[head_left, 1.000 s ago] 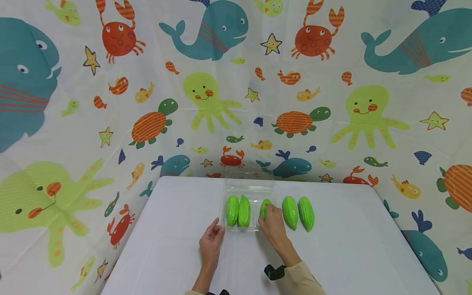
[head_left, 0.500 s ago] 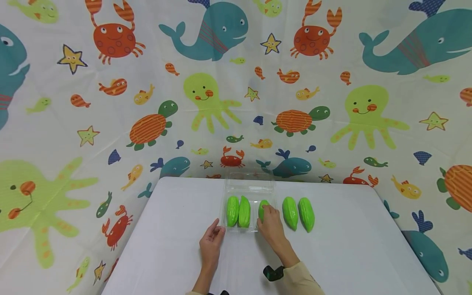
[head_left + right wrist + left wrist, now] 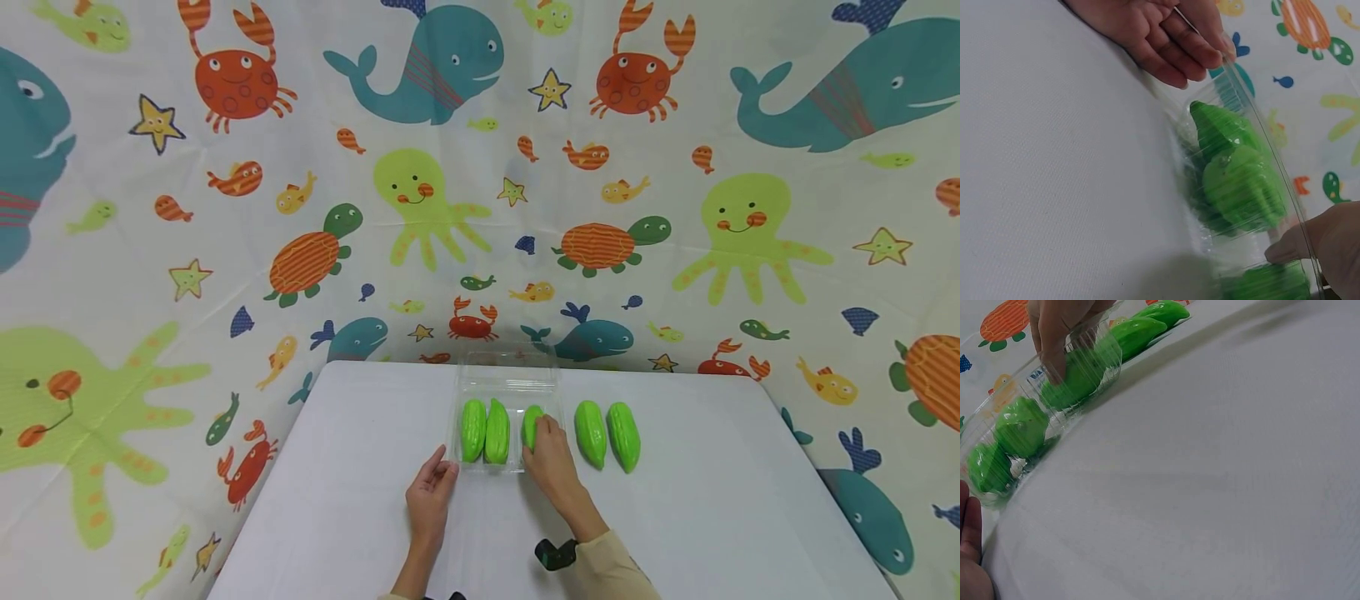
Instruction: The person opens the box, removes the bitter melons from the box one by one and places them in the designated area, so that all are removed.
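A clear plastic box [image 3: 512, 468] with its lid [image 3: 508, 368] raised stands on the white table. Two bright green ridged bitter melons lie side by side in its left half, a left one [image 3: 473, 430] and a right one [image 3: 497, 432]. My right hand [image 3: 553, 457] grips a third bitter melon [image 3: 1072, 380] inside the box's right half, its fingers reaching down over the wall. At the front left corner, my left hand [image 3: 431, 495] pinches the rim between thumb and fingers; the right wrist view shows that hand [image 3: 1163, 37] at the rim's end.
Two more bitter melons lie on the table right of the box, one nearer [image 3: 591, 433] and one farther right [image 3: 624, 437]. A white table [image 3: 360, 433] reaches back to a curtain [image 3: 465, 225] printed with sea animals.
My right hand has shifted the third bitter melon slightly left within the box. The left hand has stayed at the corner, and the other melons have not moved.
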Demonstrator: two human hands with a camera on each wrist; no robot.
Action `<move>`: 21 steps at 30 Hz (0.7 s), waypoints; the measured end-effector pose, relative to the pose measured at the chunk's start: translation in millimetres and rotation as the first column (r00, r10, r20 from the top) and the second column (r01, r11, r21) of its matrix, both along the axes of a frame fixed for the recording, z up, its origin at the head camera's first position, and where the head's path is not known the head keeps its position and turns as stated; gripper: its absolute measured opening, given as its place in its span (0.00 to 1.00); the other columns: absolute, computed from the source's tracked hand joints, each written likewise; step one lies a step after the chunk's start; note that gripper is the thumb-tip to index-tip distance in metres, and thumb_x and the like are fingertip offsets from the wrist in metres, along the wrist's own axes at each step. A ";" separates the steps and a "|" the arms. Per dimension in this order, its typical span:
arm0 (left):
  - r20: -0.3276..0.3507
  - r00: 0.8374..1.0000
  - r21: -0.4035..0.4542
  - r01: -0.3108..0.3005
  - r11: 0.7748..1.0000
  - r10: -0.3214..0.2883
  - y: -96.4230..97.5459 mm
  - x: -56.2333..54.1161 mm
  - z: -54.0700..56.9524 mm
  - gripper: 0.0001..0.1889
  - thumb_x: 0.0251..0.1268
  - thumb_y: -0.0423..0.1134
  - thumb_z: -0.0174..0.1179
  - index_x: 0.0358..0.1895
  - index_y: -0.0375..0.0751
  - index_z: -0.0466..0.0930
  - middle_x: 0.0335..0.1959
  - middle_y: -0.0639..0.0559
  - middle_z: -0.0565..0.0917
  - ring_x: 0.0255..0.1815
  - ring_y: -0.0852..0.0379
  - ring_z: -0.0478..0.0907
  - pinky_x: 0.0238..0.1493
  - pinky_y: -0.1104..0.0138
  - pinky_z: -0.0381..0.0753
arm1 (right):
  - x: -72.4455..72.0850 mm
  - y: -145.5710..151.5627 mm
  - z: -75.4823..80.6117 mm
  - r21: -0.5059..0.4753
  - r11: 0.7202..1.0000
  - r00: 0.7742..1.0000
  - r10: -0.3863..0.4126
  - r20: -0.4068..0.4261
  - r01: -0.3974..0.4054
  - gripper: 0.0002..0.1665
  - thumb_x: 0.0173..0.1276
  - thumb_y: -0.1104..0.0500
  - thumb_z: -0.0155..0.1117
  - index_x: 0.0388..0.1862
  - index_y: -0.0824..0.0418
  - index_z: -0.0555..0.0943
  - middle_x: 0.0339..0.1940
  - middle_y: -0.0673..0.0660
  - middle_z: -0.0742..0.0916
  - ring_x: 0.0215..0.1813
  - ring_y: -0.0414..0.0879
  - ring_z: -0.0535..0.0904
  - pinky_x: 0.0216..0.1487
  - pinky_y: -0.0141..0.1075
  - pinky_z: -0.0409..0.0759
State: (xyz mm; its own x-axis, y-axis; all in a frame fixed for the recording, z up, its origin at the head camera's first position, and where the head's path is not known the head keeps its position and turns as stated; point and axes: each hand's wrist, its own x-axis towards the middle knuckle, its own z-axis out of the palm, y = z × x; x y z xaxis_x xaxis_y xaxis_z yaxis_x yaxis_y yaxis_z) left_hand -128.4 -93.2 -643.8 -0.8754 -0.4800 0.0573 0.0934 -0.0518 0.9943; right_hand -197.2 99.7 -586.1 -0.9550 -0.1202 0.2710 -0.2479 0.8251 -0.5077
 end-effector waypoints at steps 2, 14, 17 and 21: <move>-0.003 1.000 -0.003 -0.002 1.000 0.002 0.0 -0.3 -0.5 0.22 0.64 0.32 0.67 0.62 0.36 0.80 0.39 0.47 0.84 0.39 0.69 0.80 0.42 0.81 0.80 | -0.4 -0.5 -0.1 0.007 1.000 1.000 -0.004 0.019 0.004 0.30 0.59 0.67 0.71 0.58 0.78 0.74 0.55 0.72 0.81 0.48 0.58 0.81 0.49 0.47 0.84; 0.001 1.000 0.011 -0.002 1.000 0.002 0.2 0.0 3.4 0.23 0.64 0.32 0.67 0.62 0.35 0.79 0.40 0.45 0.85 0.39 0.70 0.80 0.42 0.81 0.80 | -3.0 -0.6 1.0 0.016 1.000 0.998 -0.006 0.062 0.005 0.31 0.60 0.66 0.71 0.59 0.80 0.74 0.56 0.73 0.81 0.50 0.59 0.83 0.50 0.49 0.84; -0.008 1.000 0.019 -0.007 1.000 0.007 0.4 -0.1 3.3 0.23 0.64 0.31 0.67 0.62 0.35 0.79 0.40 0.45 0.84 0.39 0.70 0.80 0.42 0.81 0.79 | -3.1 0.0 1.2 0.022 1.000 0.998 0.000 0.062 -0.002 0.32 0.60 0.65 0.72 0.60 0.80 0.74 0.55 0.74 0.81 0.48 0.58 0.84 0.49 0.48 0.85; -0.024 1.000 0.023 -0.009 1.000 0.009 0.4 0.0 2.0 0.23 0.63 0.30 0.67 0.62 0.33 0.79 0.39 0.46 0.84 0.39 0.70 0.81 0.42 0.81 0.79 | -2.6 0.5 2.1 0.034 0.999 0.999 0.012 0.047 -0.014 0.33 0.58 0.65 0.74 0.60 0.79 0.74 0.52 0.74 0.82 0.44 0.57 0.84 0.44 0.45 0.86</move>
